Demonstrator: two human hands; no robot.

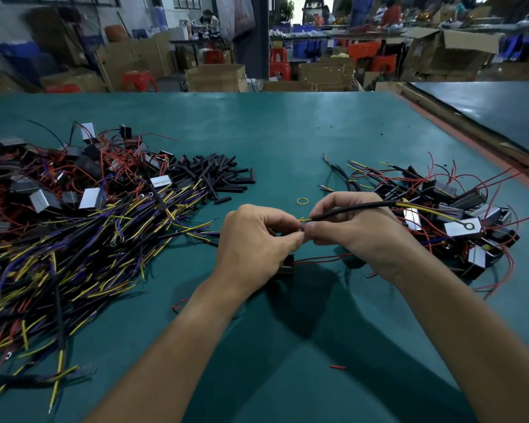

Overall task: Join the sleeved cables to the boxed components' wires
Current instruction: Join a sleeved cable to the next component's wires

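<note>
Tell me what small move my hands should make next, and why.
Probably twist the ends together. The left hand and right hand both pinch at the yellow end of the cable, fingertips nearly touching, and a component lies just beneath with red wires. Which wire meets it is hidden.

table mat [287,132]: smooth teal, slight sheen | cable sleeve [355,208]: matt black

Single view on record, taken by a wide-angle camera worn on the person's head. It faces forward and down across a green table [287,132]. Range is close: both forearms enter from the bottom edge, and the left hand [254,239] and right hand [358,227] meet on a cable [348,209] just below centre. The upper quarter shows a blurred workshop with cardboard boxes [216,76].
</note>
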